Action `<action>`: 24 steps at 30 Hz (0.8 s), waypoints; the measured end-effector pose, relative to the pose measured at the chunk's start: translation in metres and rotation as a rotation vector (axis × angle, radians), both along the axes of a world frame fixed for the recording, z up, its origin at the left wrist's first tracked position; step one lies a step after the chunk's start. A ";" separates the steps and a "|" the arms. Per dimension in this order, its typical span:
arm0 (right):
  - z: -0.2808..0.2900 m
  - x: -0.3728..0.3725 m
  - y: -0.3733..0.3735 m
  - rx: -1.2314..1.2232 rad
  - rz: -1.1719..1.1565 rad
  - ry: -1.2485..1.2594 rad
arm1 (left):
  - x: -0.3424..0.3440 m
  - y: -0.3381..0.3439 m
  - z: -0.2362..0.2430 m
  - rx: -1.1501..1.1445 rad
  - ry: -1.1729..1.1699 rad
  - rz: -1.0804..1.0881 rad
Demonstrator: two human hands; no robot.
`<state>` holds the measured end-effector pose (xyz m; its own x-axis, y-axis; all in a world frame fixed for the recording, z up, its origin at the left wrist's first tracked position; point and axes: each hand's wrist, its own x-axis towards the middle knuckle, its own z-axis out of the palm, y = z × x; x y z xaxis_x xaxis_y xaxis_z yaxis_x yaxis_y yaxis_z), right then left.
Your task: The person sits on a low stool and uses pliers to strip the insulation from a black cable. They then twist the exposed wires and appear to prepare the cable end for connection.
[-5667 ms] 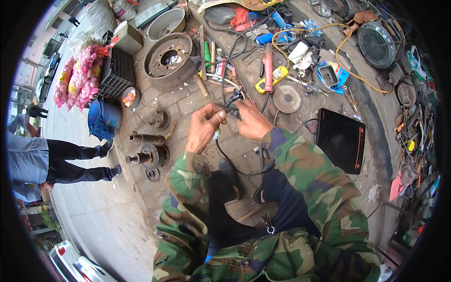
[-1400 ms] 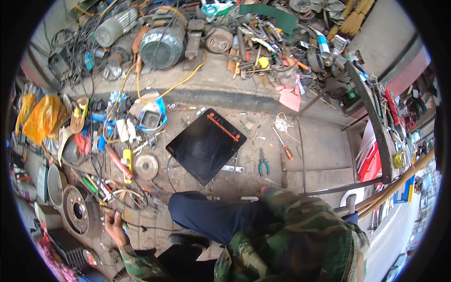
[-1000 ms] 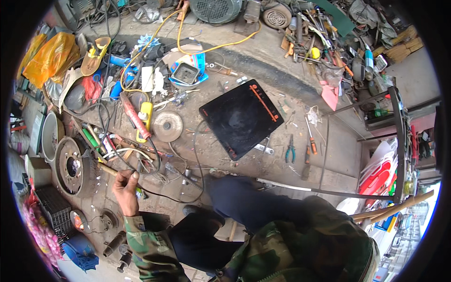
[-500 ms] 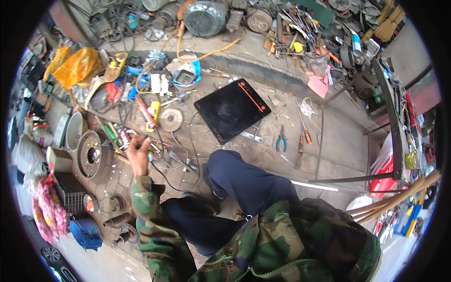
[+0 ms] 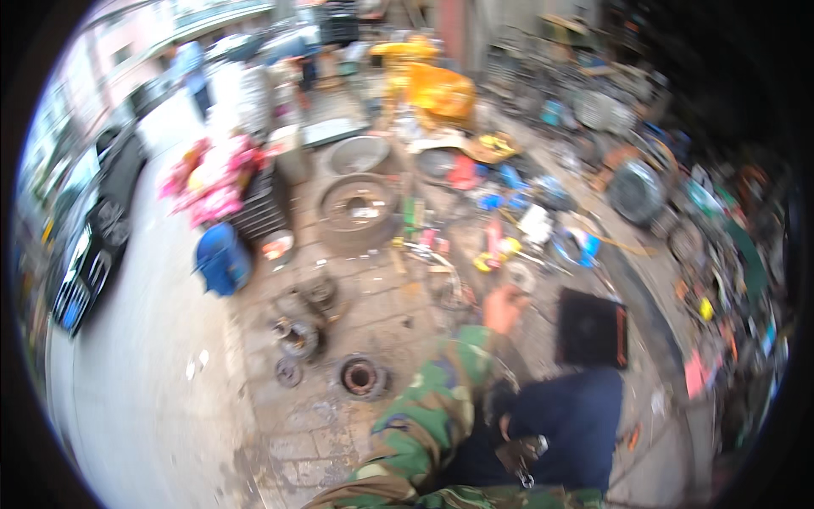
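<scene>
The picture is blurred by motion. My left hand reaches out from a camouflage sleeve over the paved ground, close to a tangle of wires and small tools. Whether it holds anything cannot be made out. Just right of it lies a black square panel. A red and yellow hand tool lies a little beyond the hand. My knee in dark blue trousers is below the panel. My right hand is out of view.
A round metal drum and a metal basin stand beyond. Metal hubs and gear parts lie to the left. A blue container, pink bags, a yellow sack, a black car.
The view has swung hard to the left and blurred. My left hand has moved from the drum side toward the black panel; the street and car have come into view.
</scene>
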<state>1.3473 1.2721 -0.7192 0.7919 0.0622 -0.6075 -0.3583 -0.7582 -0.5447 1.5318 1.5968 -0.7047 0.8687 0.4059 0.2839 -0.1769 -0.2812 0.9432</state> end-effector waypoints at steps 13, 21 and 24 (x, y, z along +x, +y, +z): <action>0.029 0.135 0.067 0.008 0.182 -0.151 | 0.011 -0.010 0.011 -0.055 0.072 -0.056; 0.033 0.248 0.035 0.048 0.265 -0.292 | 0.015 -0.016 0.027 -0.003 0.158 -0.181; 0.036 0.294 -0.010 0.014 0.195 -0.392 | 0.018 -0.017 0.030 0.061 0.180 -0.186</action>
